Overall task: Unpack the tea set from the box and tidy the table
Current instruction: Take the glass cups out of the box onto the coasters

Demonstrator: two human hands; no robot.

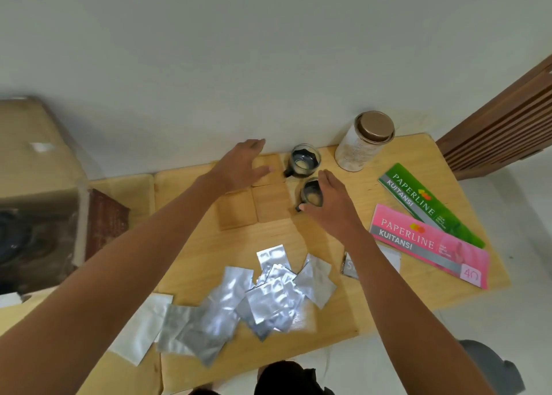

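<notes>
Two small glass cups with black handles stand near the wall: the far cup (305, 161) and the near cup (310, 193). Several square wooden coasters (270, 205) lie side by side just left of the cups. My left hand (242, 164) hovers flat over the far coasters, fingers spread, holding nothing. My right hand (330, 199) rests against the near cup's right side, fingers extended beside it and thumb near its handle. The cardboard box (33, 167) stands at the far left, beyond the table edge.
A heap of several silver foil sachets (263, 296) covers the table's (403, 287) front middle. A white tin (363, 144) with a brown lid stands by the wall. Green (424, 203) and pink (430, 245) receipt books lie at the right. A slatted wooden door (501, 126) is far right.
</notes>
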